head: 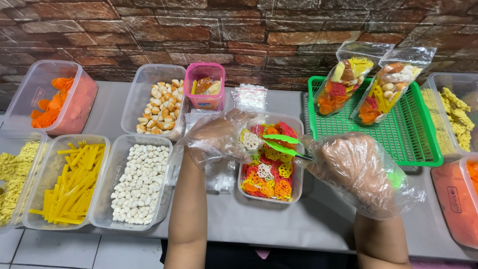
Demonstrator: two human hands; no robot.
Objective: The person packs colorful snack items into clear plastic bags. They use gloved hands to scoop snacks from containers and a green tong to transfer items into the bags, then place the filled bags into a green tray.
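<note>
The fingers of the right hand (359, 169), inside a loose clear plastic glove, are curled tight around the handle of a pair of green tongs (285, 144). The tong tips stand a little apart and point left, over the far end of a clear tub of multicoloured flower-shaped crackers (271, 177). The left hand (216, 137), gloved the same way, has its fingers bent and pinching a pale flower-shaped cracker (250, 141) just left of the tong tips, above the tub's far left corner. A flat clear bag (221, 174) lies under that hand, beside the tub.

To the right of the tub sits a green mesh tray (413, 142), and two filled clear bags (348, 79) of mixed crackers lean against the brick wall at its far side. Left of the hands, on the grey table (279, 219), stand a tub of white pellets (139, 187), a tub of yellow sticks (69, 184) and, farther back, a tub of pale puffed pieces (159, 107) and a small pink container (205, 85). A tub of orange chips (55, 102) is at far left.
</note>
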